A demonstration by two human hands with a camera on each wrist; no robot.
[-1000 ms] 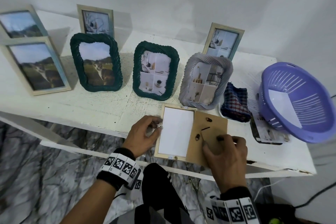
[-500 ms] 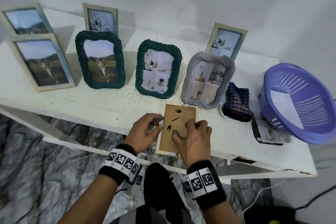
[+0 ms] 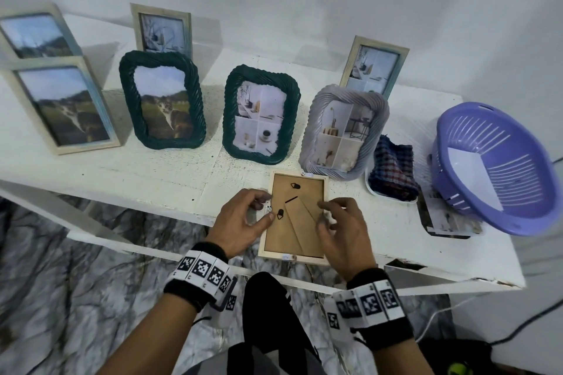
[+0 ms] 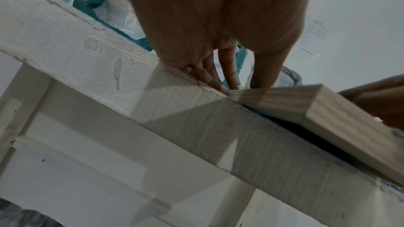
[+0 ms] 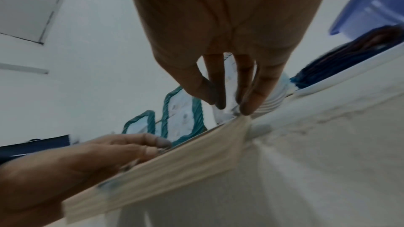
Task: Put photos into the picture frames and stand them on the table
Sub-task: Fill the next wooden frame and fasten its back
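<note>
Left hand (image 3: 240,222) sits at the left edge of the face-down wooden frame (image 3: 294,219), thumb and forefinger pinching at a small clip there. Right hand (image 3: 342,230) hovers at the frame's right edge, fingers loosely spread, tips touching the rim. The frame lies flat at the front edge of the white table (image 3: 152,173), brown backing up. Behind it stand filled frames, the nearest a grey one (image 3: 344,128); a purple basket (image 3: 493,167) sits to the right.

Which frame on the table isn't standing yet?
The pale wooden frame between both hands, lying face-down at the front edge, brown backing up. The other seven stand upright.
</note>
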